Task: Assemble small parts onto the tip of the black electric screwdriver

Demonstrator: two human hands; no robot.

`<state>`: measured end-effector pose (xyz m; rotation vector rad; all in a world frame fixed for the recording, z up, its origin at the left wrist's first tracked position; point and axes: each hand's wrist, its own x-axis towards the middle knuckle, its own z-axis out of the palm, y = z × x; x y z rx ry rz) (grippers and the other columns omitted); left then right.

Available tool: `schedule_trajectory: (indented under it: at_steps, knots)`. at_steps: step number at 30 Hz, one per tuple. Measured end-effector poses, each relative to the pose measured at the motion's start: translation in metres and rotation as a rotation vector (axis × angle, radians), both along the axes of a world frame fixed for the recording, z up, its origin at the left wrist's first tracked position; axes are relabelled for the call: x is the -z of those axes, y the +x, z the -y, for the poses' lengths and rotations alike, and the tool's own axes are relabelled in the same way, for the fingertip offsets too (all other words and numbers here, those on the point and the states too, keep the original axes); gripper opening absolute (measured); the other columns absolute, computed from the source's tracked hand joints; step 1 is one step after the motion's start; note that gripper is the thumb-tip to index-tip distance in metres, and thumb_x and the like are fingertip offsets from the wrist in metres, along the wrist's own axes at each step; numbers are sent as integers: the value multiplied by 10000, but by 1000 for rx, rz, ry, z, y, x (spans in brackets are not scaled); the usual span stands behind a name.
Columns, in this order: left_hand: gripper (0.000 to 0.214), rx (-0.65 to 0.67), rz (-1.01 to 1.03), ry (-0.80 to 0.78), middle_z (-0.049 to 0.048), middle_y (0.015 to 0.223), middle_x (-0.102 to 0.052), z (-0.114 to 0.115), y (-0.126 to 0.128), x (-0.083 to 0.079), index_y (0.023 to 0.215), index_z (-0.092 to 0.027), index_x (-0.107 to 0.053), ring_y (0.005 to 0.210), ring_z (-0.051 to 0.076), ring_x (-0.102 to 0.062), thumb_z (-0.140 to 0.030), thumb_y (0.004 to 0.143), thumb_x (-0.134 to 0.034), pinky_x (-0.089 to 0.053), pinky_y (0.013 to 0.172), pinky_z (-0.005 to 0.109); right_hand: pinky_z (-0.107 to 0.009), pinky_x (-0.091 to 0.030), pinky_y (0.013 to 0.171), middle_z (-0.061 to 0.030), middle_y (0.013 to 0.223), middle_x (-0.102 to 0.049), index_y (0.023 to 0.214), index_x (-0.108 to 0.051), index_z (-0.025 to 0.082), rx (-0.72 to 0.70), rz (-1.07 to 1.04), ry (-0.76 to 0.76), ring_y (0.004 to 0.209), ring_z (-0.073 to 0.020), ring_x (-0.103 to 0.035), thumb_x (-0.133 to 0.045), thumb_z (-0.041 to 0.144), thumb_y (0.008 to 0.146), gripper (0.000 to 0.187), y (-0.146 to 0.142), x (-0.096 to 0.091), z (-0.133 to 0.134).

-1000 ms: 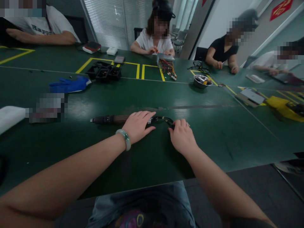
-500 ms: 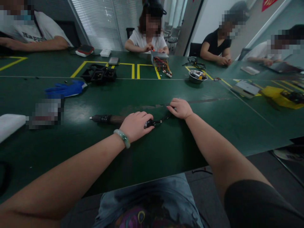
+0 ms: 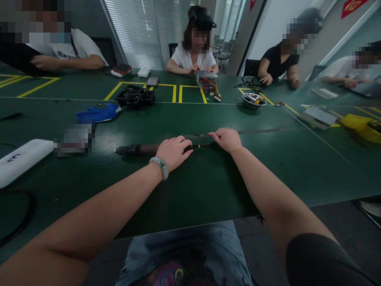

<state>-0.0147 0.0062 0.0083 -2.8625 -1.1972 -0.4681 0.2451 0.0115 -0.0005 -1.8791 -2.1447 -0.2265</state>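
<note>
An electric screwdriver (image 3: pixel 143 150) lies lengthwise on the green table, its metal tip pointing left. My left hand (image 3: pixel 175 154), with a jade bangle on the wrist, is wrapped over its rear end and hides that part. A thin dark cable (image 3: pixel 205 145) runs from the rear end to the right. My right hand (image 3: pixel 228 139) pinches this cable a short way off, fingers closed, and covers the rest of it.
Left of the screwdriver are a blue glove (image 3: pixel 99 113), a blurred-out flat item (image 3: pixel 74 139) and a white case (image 3: pixel 25 159). Black plastic parts (image 3: pixel 135 96), a metal bowl (image 3: pixel 254 101) and a metal box with coloured wires (image 3: pixel 207 79) stand farther back. Several people sit opposite.
The cable between my hands now looks straighter and flatter. My left hand sits lower over the screwdriver's end. The view has shifted slightly; people opposite moved their hands.
</note>
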Motion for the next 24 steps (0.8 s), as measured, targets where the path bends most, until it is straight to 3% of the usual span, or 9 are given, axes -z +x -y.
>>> schedule_trajectory:
  at_steps: [4,9,13,15,18,24]
  knots:
    - [195,-35,17,-3,25,1085,-604,-9,-3,3,1058,-239,-615,907,189,-585,-362,932,-533,-438,728,323,-285,-300,595,-68,714,-677,750,-704,200,108,-74,-41,622,-156,-547,-157,633,976,734,-31,6,19]
    - [186,-70,48,-10,15,1045,-621,-16,-3,10,1027,-240,-604,910,196,-597,-352,878,-606,-453,739,332,-297,-360,656,-81,769,-693,797,-706,213,60,-146,-164,724,-204,-608,-241,630,968,648,-59,14,32]
    - [167,-56,43,-14,14,1041,-621,-17,-5,10,1006,-243,-607,903,194,-597,-357,885,-591,-454,730,331,-291,-360,678,-68,795,-682,810,-677,198,-4,-178,-222,743,-190,-593,-251,438,1020,532,-57,6,32]
    - [162,-46,41,-15,15,1047,-619,-17,-5,9,1002,-244,-609,901,193,-594,-358,891,-581,-453,730,332,-285,-346,660,-50,770,-661,802,-656,193,-50,-180,-267,727,-178,-567,-350,360,992,397,-53,1,30]
    - [180,-45,35,-20,21,1052,-617,-16,-6,8,1009,-243,-609,898,198,-592,-374,888,-581,-455,732,338,-288,-333,665,-34,718,-621,775,-627,194,-114,-148,-310,729,-181,-527,-504,332,904,226,-48,-4,28]
    - [230,-42,36,-14,40,1052,-609,-16,-6,8,1039,-233,-605,904,214,-590,-398,882,-577,-460,750,355,-295,-345,709,-18,760,-613,801,-590,201,-310,-213,-333,772,-168,-499,-530,278,902,141,-45,-5,29]
